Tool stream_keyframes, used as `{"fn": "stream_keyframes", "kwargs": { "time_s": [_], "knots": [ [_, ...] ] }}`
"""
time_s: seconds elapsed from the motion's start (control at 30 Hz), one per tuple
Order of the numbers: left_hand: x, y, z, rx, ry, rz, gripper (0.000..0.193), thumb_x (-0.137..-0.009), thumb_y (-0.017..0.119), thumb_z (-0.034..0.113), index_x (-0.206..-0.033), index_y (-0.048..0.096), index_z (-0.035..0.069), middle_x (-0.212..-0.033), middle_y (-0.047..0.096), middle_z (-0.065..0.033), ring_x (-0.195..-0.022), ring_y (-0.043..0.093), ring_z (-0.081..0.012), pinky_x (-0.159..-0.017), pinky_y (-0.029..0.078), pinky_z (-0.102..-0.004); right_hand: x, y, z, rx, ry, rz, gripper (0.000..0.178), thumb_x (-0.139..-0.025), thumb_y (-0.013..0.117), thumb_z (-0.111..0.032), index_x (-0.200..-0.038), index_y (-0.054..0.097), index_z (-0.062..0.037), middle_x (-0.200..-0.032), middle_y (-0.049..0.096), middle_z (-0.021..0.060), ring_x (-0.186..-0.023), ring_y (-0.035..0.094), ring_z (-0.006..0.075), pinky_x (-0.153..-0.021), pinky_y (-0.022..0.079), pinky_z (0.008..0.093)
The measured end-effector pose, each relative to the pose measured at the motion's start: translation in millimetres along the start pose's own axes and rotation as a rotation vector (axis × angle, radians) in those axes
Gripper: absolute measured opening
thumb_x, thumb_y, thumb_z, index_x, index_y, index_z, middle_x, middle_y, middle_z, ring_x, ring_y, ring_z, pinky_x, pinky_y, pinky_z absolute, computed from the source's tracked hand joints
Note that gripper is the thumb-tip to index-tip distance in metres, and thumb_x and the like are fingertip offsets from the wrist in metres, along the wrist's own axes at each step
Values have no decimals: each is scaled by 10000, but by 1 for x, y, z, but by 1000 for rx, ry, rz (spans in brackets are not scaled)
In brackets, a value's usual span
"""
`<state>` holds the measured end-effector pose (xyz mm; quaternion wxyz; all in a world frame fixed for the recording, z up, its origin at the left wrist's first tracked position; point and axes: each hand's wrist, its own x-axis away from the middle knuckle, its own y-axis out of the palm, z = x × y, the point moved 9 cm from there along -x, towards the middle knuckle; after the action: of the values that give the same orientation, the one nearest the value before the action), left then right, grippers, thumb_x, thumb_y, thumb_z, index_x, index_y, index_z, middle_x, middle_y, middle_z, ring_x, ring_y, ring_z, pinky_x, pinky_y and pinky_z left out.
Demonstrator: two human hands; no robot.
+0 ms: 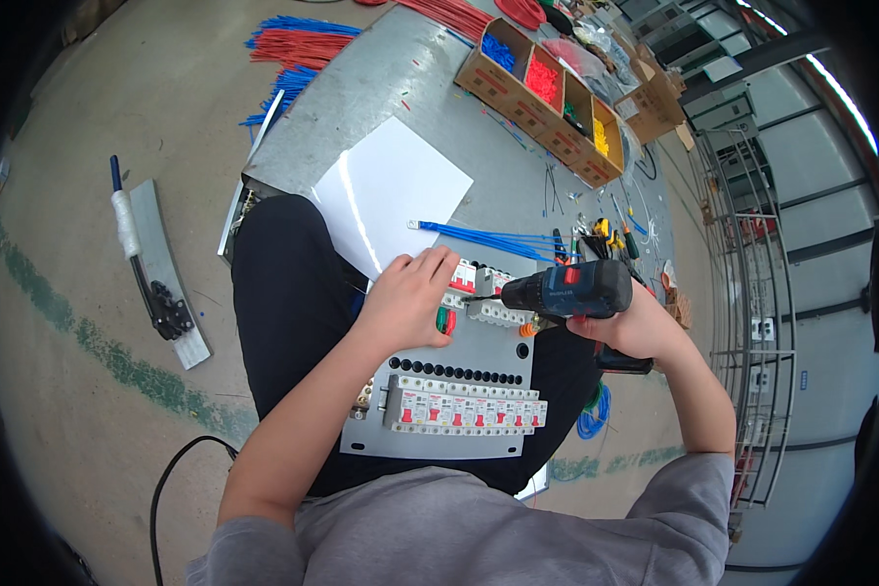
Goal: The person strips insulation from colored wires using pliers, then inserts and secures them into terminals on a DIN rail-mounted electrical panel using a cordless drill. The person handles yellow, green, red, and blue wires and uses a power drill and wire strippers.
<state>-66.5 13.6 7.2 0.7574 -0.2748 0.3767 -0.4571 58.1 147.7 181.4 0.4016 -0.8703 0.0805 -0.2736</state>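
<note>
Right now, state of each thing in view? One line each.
Power drill: gripped in the right hand, chuck toward the upper breakers; running or not, can't tell
Left hand: at the upper breakers, grip unclear
Mounting plate: lying across the lap
Lower breaker row: on the plate; switch positions unclear
White sheet: flat
Cardboard box: open, divided, filled
</note>
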Motion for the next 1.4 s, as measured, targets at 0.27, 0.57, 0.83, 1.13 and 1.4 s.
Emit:
{"fn": "stream_keyframes", "kwargs": {
  "time_s": [0.27,0.57,0.83,1.13,1.4],
  "knots": [
    [0,-2,1,-22,14,47,993,-570,947,364,-1390,498,28,-1333,558,-121,-1255,599,-260,-1038,476,-375,-1,-1,3,-55,71,-18,328,-863,817,-71,-1168,699,-47,-988,727,46,-876,642,147,-823,547,325],
    [-2,6,-2,-9,-32,-72,1118,-581,966,420,-1481,449,6,-1498,523,-173,-1333,578,-298,-1122,451,-428,-2,-1,3,-32,44,-41,346,-851,833,-75,-1176,719,-51,-999,736,53,-904,666,178,-850,557,347],
    [-3,6,-1,5,-39,-83,1109,-588,975,401,-1478,455,-7,-1514,520,-184,-1339,581,-313,-1151,444,-438,-18,4,-27,345,-120,-158,324,-865,820,-197,-1147,727,-67,-994,754,184,-941,721,389,-839,580,443],
    [-2,10,0,7,-23,-54,1104,-598,976,377,-1489,450,-6,-1522,530,-211,-1376,570,-332,-1152,444,-438,-37,2,-30,398,-157,-183,312,-854,827,-219,-1107,733,-63,-945,758,184,-906,718,415,-830,578,476],
    [-1,7,1,-10,-36,-20,1081,-601,972,399,-1468,464,-3,-1478,547,-183,-1330,591,-302,-1117,456,-413,-39,3,-32,522,-73,-263,262,-835,829,-228,-990,756,-30,-870,754,195,-871,722,424,-782,584,474]
  ]
}}
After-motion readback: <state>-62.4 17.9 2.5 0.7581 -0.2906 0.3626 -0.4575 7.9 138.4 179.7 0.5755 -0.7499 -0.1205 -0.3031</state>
